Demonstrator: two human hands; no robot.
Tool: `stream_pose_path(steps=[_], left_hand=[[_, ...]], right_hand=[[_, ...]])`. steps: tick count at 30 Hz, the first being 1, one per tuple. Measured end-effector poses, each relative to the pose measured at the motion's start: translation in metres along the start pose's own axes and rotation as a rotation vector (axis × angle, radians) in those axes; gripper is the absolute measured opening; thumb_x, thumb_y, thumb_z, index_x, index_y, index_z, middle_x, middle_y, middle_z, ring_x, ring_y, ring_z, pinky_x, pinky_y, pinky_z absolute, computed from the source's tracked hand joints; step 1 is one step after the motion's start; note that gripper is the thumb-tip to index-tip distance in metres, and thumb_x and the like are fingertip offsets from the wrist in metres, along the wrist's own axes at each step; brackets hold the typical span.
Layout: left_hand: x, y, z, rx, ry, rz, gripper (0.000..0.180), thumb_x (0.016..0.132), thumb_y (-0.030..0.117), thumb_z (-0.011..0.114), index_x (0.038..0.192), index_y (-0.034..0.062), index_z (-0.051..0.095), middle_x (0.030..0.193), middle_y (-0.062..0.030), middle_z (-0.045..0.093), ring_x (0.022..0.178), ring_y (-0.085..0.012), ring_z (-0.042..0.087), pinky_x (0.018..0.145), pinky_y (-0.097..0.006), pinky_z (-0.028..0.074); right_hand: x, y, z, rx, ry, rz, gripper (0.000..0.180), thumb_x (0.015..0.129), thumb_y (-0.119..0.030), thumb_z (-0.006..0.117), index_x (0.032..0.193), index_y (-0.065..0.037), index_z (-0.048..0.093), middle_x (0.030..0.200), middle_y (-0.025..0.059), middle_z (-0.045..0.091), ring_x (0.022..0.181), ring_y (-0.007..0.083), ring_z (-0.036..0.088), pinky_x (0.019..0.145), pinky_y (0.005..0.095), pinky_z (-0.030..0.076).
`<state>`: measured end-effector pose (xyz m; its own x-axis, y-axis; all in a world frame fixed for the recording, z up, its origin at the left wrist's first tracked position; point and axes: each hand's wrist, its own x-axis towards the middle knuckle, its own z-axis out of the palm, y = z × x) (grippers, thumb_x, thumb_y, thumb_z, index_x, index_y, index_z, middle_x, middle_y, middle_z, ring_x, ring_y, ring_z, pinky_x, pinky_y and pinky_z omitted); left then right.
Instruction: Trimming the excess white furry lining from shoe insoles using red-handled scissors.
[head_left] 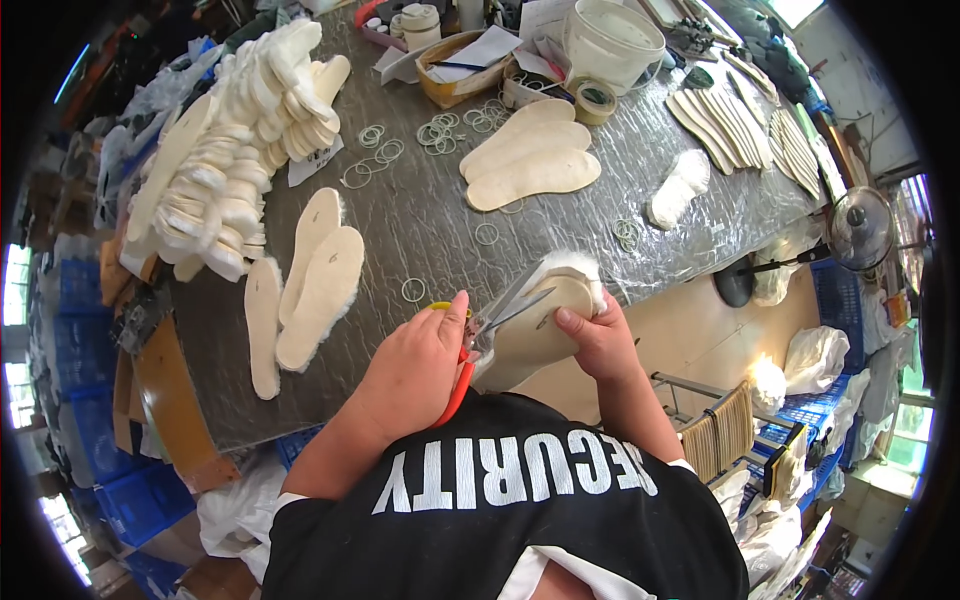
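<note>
1. My left hand (415, 365) grips orange-handled scissors (490, 330), fingers closed through the loops, blades parted over the table edge.
2. My right hand (598, 340) clamps a fleece-lined insole (545, 320), held just above the grey table (420, 215), thumb on top.
3. Risk, as I judge it: the blade tips point toward my right thumb; a slip could nick it.
4. Cutting too deep could spoil the insole's tan edge rather than trimming fleece.
5. Finished insoles (320, 285) lie to the left, well apart.
</note>
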<state>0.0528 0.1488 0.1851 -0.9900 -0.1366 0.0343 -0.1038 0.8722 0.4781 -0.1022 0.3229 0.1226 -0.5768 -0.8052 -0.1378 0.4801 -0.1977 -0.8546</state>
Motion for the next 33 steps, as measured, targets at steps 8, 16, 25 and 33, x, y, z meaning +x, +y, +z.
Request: stream_pose_path(steps=[8,16,25,33], left_hand=[[-0.003,-0.005,0.004,0.022,-0.045,-0.005,0.051,0.08,0.01,0.06,0.121,-0.0111,0.04,0.091,-0.0166,0.059,0.082,-0.0299,0.057,0.072,-0.037,0.047],[0.004,-0.004,0.001,-0.744,0.028,-0.239,0.054,0.08,0.004,0.062,0.128,-0.0009,0.038,0.093,-0.0108,0.06,0.085,-0.0165,0.057,0.08,-0.028,0.045],[0.025,0.01,0.004,-1.273,0.073,-0.26,0.057,0.074,-0.002,0.067,0.124,-0.0014,0.039,0.09,-0.0061,0.058,0.082,-0.0091,0.054,0.077,-0.024,0.046],[0.017,-0.002,-0.006,-0.799,0.182,-0.26,0.054,0.081,0.0,0.059,0.129,-0.002,0.035,0.089,-0.0076,0.058,0.081,-0.013,0.055,0.077,-0.026,0.046]], right_hand=[[-0.003,-0.007,0.008,-0.053,-0.05,0.022,0.034,0.083,-0.008,0.063,0.114,-0.002,0.052,0.104,0.0043,0.06,0.094,0.0119,0.056,0.083,0.0286,0.045],[0.001,-0.015,0.017,0.013,-0.228,0.06,0.038,0.081,-0.007,0.063,0.116,-0.001,0.05,0.108,0.0066,0.059,0.1,0.0148,0.055,0.086,0.0306,0.044],[-0.003,-0.018,0.019,-0.015,-0.204,0.024,0.037,0.081,-0.005,0.063,0.115,0.0,0.051,0.108,0.0076,0.059,0.097,0.0141,0.056,0.085,0.03,0.045],[0.0,-0.021,0.018,-0.054,-0.15,0.027,0.026,0.083,-0.007,0.061,0.108,0.0,0.056,0.101,0.0055,0.062,0.092,0.0125,0.058,0.082,0.0281,0.046]])
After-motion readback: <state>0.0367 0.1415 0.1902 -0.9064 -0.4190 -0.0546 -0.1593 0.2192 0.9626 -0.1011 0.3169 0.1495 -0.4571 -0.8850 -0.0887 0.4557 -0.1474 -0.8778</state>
